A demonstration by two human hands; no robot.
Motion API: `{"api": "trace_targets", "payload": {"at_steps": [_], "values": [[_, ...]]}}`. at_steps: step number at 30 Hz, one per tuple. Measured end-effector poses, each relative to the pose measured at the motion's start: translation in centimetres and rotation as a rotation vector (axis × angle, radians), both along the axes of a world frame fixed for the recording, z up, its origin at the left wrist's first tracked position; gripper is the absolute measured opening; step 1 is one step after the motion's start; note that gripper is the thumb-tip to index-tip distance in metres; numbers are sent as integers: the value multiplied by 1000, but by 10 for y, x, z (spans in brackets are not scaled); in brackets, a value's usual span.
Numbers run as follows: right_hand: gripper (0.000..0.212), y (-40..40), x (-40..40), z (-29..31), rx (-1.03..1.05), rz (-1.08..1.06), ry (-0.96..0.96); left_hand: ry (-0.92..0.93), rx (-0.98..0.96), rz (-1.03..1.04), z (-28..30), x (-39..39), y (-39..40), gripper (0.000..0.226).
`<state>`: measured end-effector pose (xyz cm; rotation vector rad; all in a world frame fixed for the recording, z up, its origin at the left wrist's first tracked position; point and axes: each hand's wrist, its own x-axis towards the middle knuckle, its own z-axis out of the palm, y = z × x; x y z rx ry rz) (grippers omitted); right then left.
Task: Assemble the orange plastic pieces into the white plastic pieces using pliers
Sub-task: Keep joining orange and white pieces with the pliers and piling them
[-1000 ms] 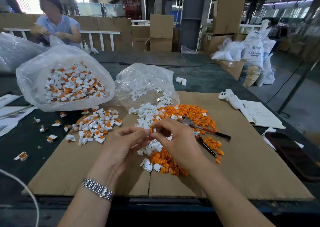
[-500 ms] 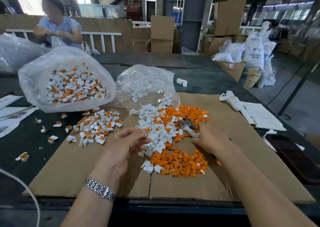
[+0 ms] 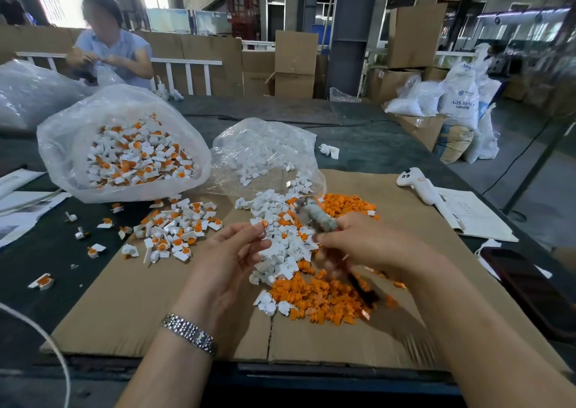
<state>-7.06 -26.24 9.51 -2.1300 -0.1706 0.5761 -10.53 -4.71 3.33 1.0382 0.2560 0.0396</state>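
While right hand point(image 3: 367, 239) grips one pliers point(image 3: 318, 217), two bags point(image 3: 131, 145) hold pieces.

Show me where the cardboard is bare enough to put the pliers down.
Bare brown cardboard sheet lies right of the loose orange plastic pieces, up to the dark phone. Another bare patch lies near the front left corner. The centre is crowded with white plastic pieces.

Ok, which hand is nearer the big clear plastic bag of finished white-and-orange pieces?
Left. The left hand sits below and to the right of the big clear plastic bag, pinching a small piece. The right hand, gripping the blurred metal pliers, is farther right across the cardboard.
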Motion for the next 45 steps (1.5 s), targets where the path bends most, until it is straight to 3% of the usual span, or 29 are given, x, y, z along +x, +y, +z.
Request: {"api": "trace_targets", "payload": {"at_steps": [2, 13, 18, 23, 28, 32, 34, 38, 39, 41, 43, 45], "values": [[20, 12, -11, 5, 53, 85, 79, -13, -12, 16, 3, 1, -2, 30], [22, 40, -30, 4, 21, 166, 8, -8, 103, 81, 8, 1, 0, 18], [35, 45, -33, -4, -159, 178, -180, 4, 183, 96, 6, 2, -1, 12], [37, 58, -38, -27, -254, 58, -337, 32, 188, 124, 3, 1, -1, 13], [41, 58, -35, -36, -244, 36, -317, 35, 182, 118, -1, 0, -2, 15], [52, 40, -29, -22, -161, 120, -185, 16, 187, 109, -3, 0, 4, 21], [51, 28, -19, -19, -216, 96, -217, 22, 188, 182, -2, 1, 15, 20], [36, 1, 7, -27, -485, -49, -349, 71, -7, 321, 1, 7, 45, 30], [35, -5, 11, -31, -555, -91, -378, 84, 31, 323, 1, 6, 47, 32], [40, -13, 21, -42, -670, -156, -419, 134, 329, 310, -4, 0, 46, 25], [53, -17, 28, -54, -769, -191, -438, 117, 667, 139, -10, -7, 40, 18], [62, -17, 32, -64, -859, -200, -462, 93, 859, -100, -15, -11, 32, 21]]}}
